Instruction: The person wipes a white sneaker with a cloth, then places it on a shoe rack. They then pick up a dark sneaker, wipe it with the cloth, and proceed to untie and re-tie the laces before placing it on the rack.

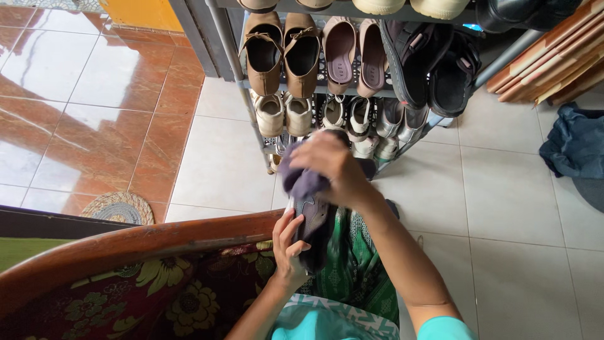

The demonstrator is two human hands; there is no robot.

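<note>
Metal shoe rack [251, 94] holding sandals, sneakers; round woven mat [119, 208] on tiles; blue cloth heap [576, 148] right.

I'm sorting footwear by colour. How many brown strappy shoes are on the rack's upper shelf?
2: a pair side by side at the shelf's left end, left shoe and right shoe, beside pink slip-ons. Shelves above are cropped, so more may be hidden.

A greyish-purple cloth [303, 177] is showing at twelve o'clock of the dark shoe [316, 228]. A green patterned skirt [352, 264] is lying at six o'clock, a maroon yellow-flowered cushion [157, 296] at nine.
</note>
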